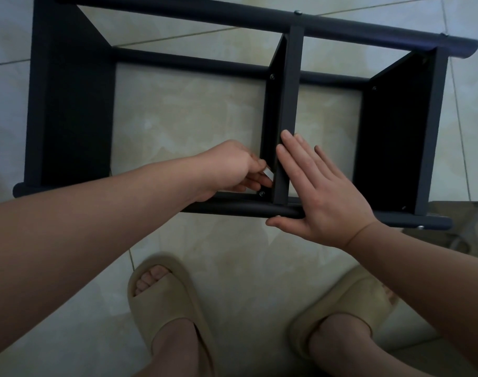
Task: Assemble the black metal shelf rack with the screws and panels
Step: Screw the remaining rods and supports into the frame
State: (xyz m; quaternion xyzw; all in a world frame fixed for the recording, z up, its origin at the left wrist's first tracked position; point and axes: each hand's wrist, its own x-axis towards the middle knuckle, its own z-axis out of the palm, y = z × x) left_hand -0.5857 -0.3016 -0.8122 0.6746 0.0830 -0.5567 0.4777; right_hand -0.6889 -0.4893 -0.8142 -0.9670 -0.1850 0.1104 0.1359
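Beige slides [161, 303] on the person's feet stand on the tiled floor [191, 118], on the camera's side of the middle panel [286, 118] of the black shelf rack [69, 104]. That rack lies on its side on the floor beyond the feet, its panels standing on edge between long round tubes. The right hand [322, 197] lies flat just right of the middle panel's near end, fingers straight and together along the panel's edge, palm over the near tube [232, 208] and thumb stretched along that tube's near side; it holds nothing. The left hand [232, 170] reaches in just left of the middle panel's near end, fingers curled, pinching a small pale piece [269, 174] against the panel's face; what the piece is cannot be told. A screw [261, 193] sits just below those fingertips, at the panel's near left corner. The right panel [395, 137] stands well to the right of the middle panel.
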